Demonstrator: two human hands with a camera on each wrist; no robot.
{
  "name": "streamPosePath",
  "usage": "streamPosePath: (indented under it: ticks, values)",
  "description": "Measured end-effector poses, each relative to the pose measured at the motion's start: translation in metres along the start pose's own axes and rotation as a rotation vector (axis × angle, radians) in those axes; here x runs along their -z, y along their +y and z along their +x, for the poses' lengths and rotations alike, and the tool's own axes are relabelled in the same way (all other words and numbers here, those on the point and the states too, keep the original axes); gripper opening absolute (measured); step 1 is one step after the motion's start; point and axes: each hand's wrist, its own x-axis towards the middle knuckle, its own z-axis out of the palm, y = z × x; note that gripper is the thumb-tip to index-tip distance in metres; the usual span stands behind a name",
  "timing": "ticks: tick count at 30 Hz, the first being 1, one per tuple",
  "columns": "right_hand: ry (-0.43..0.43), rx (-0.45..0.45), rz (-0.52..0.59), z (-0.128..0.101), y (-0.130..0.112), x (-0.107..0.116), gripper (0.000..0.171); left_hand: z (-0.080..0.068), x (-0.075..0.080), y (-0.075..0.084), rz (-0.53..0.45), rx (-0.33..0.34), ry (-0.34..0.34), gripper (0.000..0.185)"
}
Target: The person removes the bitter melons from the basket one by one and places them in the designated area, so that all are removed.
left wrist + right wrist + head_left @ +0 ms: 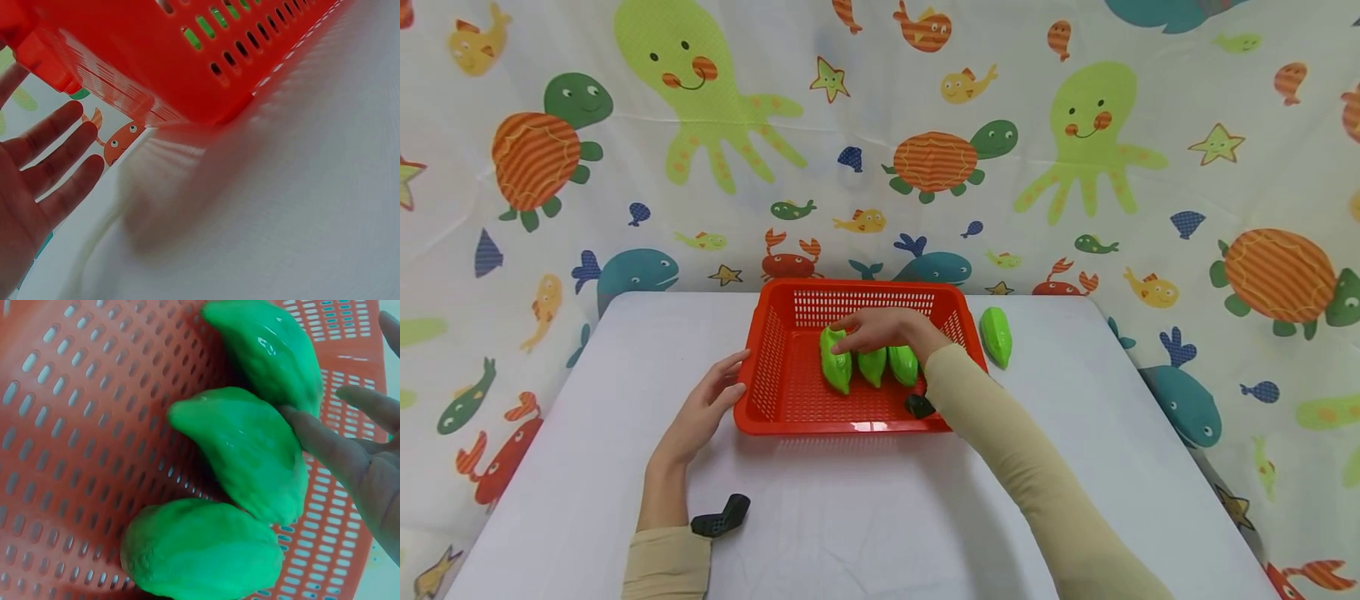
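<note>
Green toy gourds point(871, 364) lie side by side in the red basket point(772, 367); your right hand point(880, 330) rests spread fingers on them while your flat left hand point(706, 408) steadies the rim.

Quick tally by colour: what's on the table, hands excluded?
Green gourds: 4 – three in the basket, one outside on the table
Red basket: 1
Total: 5

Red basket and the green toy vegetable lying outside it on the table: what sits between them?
Nothing: the head view shows only bare white table between the red basket and the green toy vegetable to its right.
</note>
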Motion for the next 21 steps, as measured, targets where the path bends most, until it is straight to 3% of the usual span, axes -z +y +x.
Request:
streamPosePath:
  ticks: [10, 16, 21]
  values:
    - [-0.008, -0.009, -0.111, 0.008, -0.002, -0.005, 0.068, 0.000, -0.001, 0.001, 0.003, 0.003, 0.001, 0.061]
    - [0.008, -0.002, -0.233, 0.009, -0.006, -0.006, 0.067, 0.000, -0.001, 0.001, 0.005, 0.006, 0.000, 0.061]
    - [-0.003, -0.010, -0.229, 0.013, -0.008, -0.008, 0.068, 0.001, -0.001, 0.001, 0.002, 0.012, 0.000, 0.060]
